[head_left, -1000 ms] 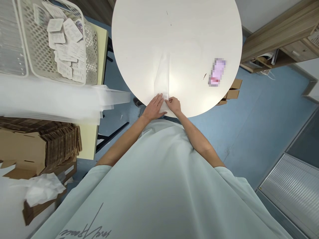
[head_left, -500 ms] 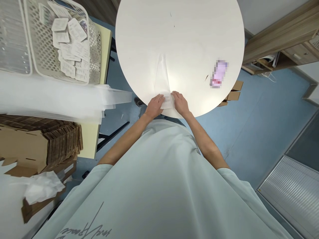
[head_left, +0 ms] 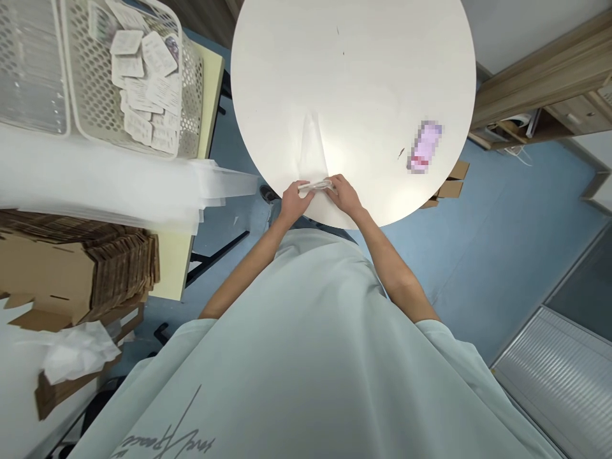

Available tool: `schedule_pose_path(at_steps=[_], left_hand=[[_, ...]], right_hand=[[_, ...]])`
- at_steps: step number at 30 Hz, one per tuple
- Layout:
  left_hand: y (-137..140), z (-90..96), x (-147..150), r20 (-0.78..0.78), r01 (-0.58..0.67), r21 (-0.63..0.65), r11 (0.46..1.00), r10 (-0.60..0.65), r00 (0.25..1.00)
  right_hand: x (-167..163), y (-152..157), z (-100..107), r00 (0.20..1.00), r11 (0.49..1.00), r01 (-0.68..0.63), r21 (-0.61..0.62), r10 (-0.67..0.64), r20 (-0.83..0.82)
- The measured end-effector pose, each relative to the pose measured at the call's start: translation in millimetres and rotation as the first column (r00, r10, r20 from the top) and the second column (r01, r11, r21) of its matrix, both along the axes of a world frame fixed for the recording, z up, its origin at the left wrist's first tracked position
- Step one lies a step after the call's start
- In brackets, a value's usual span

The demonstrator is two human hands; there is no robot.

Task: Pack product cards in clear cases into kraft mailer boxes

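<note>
A thin translucent white wrapping sheet (head_left: 313,150) lies on the round white table (head_left: 368,83), its narrow end pointing away from me. The sheet's near end is folded up into a flat bundle, lifted on edge between my hands. Closed on the bundle's left end is my left hand (head_left: 293,203), thumb and fingers pinching it. My right hand (head_left: 345,194) grips the other end the same way. Whatever is inside the folds is hidden.
A pixelated pinkish object (head_left: 424,146) lies on the table's right side. To the left, a side table (head_left: 174,271) bears a perforated basket (head_left: 191,108) of small white packets, stacked translucent sheets (head_left: 143,185) and flattened cardboard boxes (head_left: 48,268). Wooden furniture (head_left: 549,89) stands right.
The sheet's near end, flat on the table before, is now raised and folded over into a bundle. Both hands have closed on its ends. The view has shifted slightly.
</note>
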State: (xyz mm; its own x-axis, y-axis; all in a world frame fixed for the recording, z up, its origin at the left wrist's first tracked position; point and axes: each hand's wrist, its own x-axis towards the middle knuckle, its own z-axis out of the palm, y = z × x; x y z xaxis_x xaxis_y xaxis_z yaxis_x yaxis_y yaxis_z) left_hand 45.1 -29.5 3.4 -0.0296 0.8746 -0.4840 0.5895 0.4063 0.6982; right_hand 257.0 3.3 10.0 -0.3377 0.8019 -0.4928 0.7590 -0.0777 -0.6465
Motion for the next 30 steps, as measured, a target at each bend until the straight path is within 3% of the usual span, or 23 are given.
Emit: schedule_pose_path(at_steps=[9, 13, 17, 21, 24, 26, 30], left_hand=[[24.5, -21.8, 4.0, -0.109, -0.234, -0.101, 0.967, 0.223, 0.969], [33.9, -32.6, 5.6, -0.118, -0.277, -0.114, 0.954, 0.264, 0.957], [37.0, -37.0, 6.5, -0.135, -0.266, -0.121, 0.957, 0.249, 0.959], [34.9, -34.3, 6.9, -0.168, -0.249, -0.076, 0.966, 0.233, 0.958], [36.5, -30.9, 5.2, -0.175, -0.17, 0.112, 0.979, 0.188, 0.967], [41.3, -30.4, 3.2, -0.125, -0.023, 0.206, 0.978, 0.049, 0.991], [52.7, -34.7, -2.1, -0.042, 0.257, 0.196, 0.946, -0.253, 0.966]], right_hand=[[-26.3, 17.9, -22.0, 0.963, 0.978, 0.208, -0.022, -0.201, 0.182], [-31.4, 24.9, -29.8, 0.941, 0.962, 0.273, -0.025, -0.261, 0.214], [-37.9, 29.4, -23.2, 0.938, 0.971, 0.238, -0.004, -0.229, 0.259], [-47.2, 29.8, -9.8, 0.977, 0.987, 0.086, 0.136, -0.11, 0.181], [-50.9, 29.9, -2.6, 0.988, 0.988, -0.059, 0.141, 0.038, 0.151], [-49.5, 31.2, -0.1, 0.985, 0.988, -0.105, 0.114, 0.087, 0.15], [-38.0, 34.7, 1.3, 0.982, 0.985, -0.149, 0.092, 0.137, 0.131]])
